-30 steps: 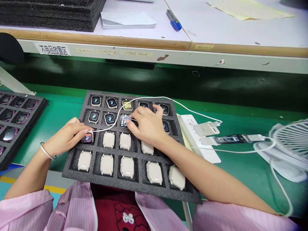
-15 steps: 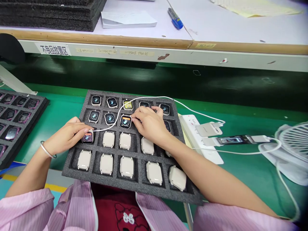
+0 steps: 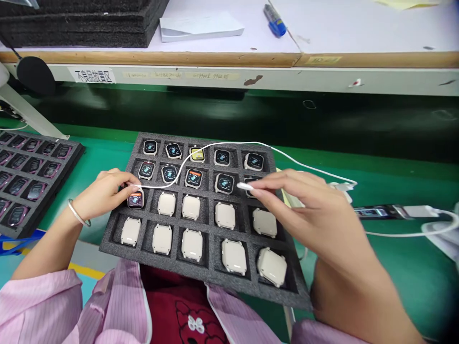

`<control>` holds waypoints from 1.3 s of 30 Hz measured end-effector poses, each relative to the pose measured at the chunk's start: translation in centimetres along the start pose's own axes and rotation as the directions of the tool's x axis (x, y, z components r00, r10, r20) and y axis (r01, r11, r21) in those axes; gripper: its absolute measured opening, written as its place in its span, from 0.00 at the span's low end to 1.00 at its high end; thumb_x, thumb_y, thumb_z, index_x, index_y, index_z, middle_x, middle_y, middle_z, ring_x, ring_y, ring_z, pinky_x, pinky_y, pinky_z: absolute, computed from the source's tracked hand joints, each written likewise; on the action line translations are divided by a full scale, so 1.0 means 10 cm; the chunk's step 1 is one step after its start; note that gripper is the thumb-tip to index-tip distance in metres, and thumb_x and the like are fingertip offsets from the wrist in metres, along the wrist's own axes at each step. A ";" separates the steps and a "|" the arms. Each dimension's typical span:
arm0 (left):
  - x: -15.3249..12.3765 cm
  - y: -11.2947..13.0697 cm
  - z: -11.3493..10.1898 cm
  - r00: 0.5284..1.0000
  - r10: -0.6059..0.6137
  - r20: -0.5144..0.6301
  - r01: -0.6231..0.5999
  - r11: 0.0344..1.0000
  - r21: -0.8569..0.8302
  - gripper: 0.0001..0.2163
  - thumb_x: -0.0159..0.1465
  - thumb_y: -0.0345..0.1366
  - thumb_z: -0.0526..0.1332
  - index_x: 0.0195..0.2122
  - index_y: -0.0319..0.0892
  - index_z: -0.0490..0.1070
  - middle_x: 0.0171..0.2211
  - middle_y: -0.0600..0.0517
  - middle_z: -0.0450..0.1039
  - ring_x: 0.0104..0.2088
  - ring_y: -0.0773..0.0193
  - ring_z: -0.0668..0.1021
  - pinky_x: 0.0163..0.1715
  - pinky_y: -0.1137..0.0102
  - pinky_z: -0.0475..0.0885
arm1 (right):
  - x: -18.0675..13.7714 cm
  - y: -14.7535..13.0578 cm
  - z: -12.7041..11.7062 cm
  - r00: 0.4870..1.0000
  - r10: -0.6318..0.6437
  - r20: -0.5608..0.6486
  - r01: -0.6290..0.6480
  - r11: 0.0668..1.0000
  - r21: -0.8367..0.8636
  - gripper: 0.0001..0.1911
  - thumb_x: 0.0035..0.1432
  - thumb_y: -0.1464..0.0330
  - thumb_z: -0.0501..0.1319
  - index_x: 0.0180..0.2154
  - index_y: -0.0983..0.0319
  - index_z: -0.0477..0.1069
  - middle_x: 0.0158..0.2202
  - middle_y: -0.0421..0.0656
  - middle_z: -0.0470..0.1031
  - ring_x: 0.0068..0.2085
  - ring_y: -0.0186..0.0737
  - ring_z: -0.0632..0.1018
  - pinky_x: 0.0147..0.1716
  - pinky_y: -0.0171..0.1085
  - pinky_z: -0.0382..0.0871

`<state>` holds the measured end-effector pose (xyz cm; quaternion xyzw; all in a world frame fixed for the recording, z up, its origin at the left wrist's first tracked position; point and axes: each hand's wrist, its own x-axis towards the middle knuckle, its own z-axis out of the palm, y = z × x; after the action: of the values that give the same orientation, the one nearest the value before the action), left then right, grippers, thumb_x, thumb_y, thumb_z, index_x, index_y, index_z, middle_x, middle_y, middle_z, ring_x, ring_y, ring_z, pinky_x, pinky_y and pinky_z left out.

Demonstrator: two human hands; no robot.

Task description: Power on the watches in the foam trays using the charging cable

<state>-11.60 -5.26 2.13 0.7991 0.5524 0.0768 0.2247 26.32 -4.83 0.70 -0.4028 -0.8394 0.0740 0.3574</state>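
Observation:
A dark grey foam tray holds watches in square pockets. The far rows show lit screens, and the near rows lie with cream backs up. My left hand pinches a white cable at a lit watch in the near-left part of the lit group. My right hand hangs over the tray's right side, holding a small white piece between its fingertips. That piece is blurred, so its kind is unclear. The hand partly covers a watch.
A second foam tray with several watches lies to the left. At right are a white power strip's plug, a slim meter and a white fan. Behind rises a shelf holding black foam sheets, paper and a blue marker.
My right hand has left the middle watch and moved right and nearer, now holding the white piece. The left hand stays at its watch. The view has shifted slightly.

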 end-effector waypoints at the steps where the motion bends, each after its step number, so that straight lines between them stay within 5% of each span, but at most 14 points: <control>1: -0.01 0.05 0.02 0.997 -0.016 -0.077 0.017 1.000 0.011 0.14 0.70 0.46 0.55 0.40 0.45 0.76 0.41 0.51 0.79 0.42 0.56 0.75 0.46 0.61 0.64 | -0.09 -0.01 -0.07 1.000 -0.003 0.019 0.003 1.000 0.006 0.03 0.70 0.67 0.60 0.41 0.55 0.73 0.36 0.41 0.78 0.36 0.47 0.78 0.37 0.46 0.68; 3: -0.01 0.19 0.07 0.984 0.034 -0.173 -0.037 0.999 -0.013 0.11 0.69 0.44 0.57 0.38 0.45 0.76 0.41 0.51 0.78 0.43 0.57 0.75 0.47 0.61 0.64 | -0.28 -0.01 -0.16 0.999 0.007 0.049 -0.007 1.000 -0.012 0.04 0.71 0.68 0.58 0.42 0.54 0.72 0.37 0.42 0.77 0.35 0.48 0.78 0.36 0.47 0.67; 6: 0.01 0.44 0.21 0.976 0.182 -0.118 -0.190 0.980 -0.058 0.09 0.70 0.41 0.58 0.38 0.46 0.76 0.38 0.53 0.77 0.41 0.59 0.75 0.44 0.63 0.63 | -0.50 0.00 -0.23 0.996 0.039 0.079 -0.033 0.996 -0.079 0.06 0.71 0.70 0.57 0.43 0.55 0.71 0.36 0.42 0.77 0.36 0.48 0.79 0.39 0.48 0.65; 11: 0.06 0.61 0.35 0.950 0.311 -0.025 -0.298 0.926 0.232 0.07 0.70 0.38 0.58 0.38 0.47 0.76 0.37 0.54 0.78 0.39 0.55 0.76 0.43 0.59 0.60 | -0.69 -0.01 -0.30 0.988 0.106 0.110 -0.100 0.993 -0.060 0.06 0.70 0.73 0.57 0.44 0.57 0.70 0.36 0.40 0.77 0.36 0.44 0.78 0.46 0.47 0.63; 16: 0.10 0.70 0.32 0.892 0.451 0.004 -0.355 0.697 0.623 0.11 0.72 0.37 0.54 0.46 0.41 0.75 0.38 0.44 0.78 0.37 0.48 0.76 0.42 0.54 0.64 | -0.77 0.00 -0.34 0.968 0.128 0.216 -0.103 0.987 -0.123 0.12 0.74 0.73 0.51 0.42 0.59 0.72 0.35 0.41 0.74 0.37 0.40 0.77 0.48 0.45 0.60; 20: 0.11 0.82 0.35 0.840 0.534 0.093 -0.428 0.548 0.719 0.16 0.68 0.25 0.49 0.50 0.36 0.74 0.35 0.43 0.76 0.37 0.47 0.77 0.47 0.51 0.68 | -0.78 0.00 -0.31 0.968 0.143 0.206 -0.094 0.969 -0.230 0.14 0.75 0.73 0.49 0.43 0.61 0.73 0.34 0.42 0.73 0.35 0.41 0.75 0.51 0.47 0.59; 25: 0.15 0.69 0.31 0.862 0.507 -0.016 -0.401 0.700 0.590 0.15 0.72 0.39 0.51 0.45 0.37 0.74 0.38 0.41 0.79 0.37 0.47 0.79 0.41 0.54 0.72 | -0.78 0.02 -0.32 0.970 0.132 0.206 -0.077 0.964 -0.256 0.14 0.74 0.74 0.50 0.43 0.61 0.73 0.34 0.43 0.72 0.36 0.42 0.76 0.52 0.48 0.58; 30: 0.23 0.39 0.21 0.980 0.157 -0.126 -0.137 0.979 0.151 0.23 0.70 0.56 0.50 0.51 0.46 0.74 0.43 0.48 0.80 0.39 0.53 0.80 0.40 0.61 0.74 | -0.76 0.00 -0.34 0.984 0.140 0.108 -0.112 0.966 -0.231 0.11 0.72 0.75 0.51 0.44 0.60 0.71 0.35 0.42 0.74 0.37 0.42 0.76 0.52 0.47 0.59; 33: 0.28 0.31 0.21 0.994 0.091 -0.058 -0.092 0.996 -0.003 0.24 0.70 0.57 0.49 0.49 0.48 0.77 0.42 0.50 0.80 0.40 0.55 0.79 0.43 0.62 0.72 | -0.71 -0.01 -0.33 0.982 0.175 0.072 -0.159 0.970 -0.186 0.09 0.72 0.74 0.52 0.43 0.60 0.70 0.35 0.43 0.74 0.37 0.42 0.76 0.51 0.46 0.59; 39: 0.29 0.34 0.22 0.984 0.158 0.082 -0.159 0.987 0.008 0.25 0.72 0.55 0.47 0.51 0.47 0.77 0.38 0.49 0.80 0.40 0.54 0.76 0.49 0.58 0.68 | -0.60 0.08 -0.19 0.922 0.298 0.247 -0.188 0.902 -0.390 0.15 0.66 0.77 0.49 0.36 0.62 0.73 0.34 0.45 0.70 0.36 0.45 0.73 0.51 0.52 0.56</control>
<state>-6.83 -4.19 1.31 0.8445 0.4780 0.0579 0.2344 30.57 -8.99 -1.45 -0.5479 -0.8254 0.0243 0.1338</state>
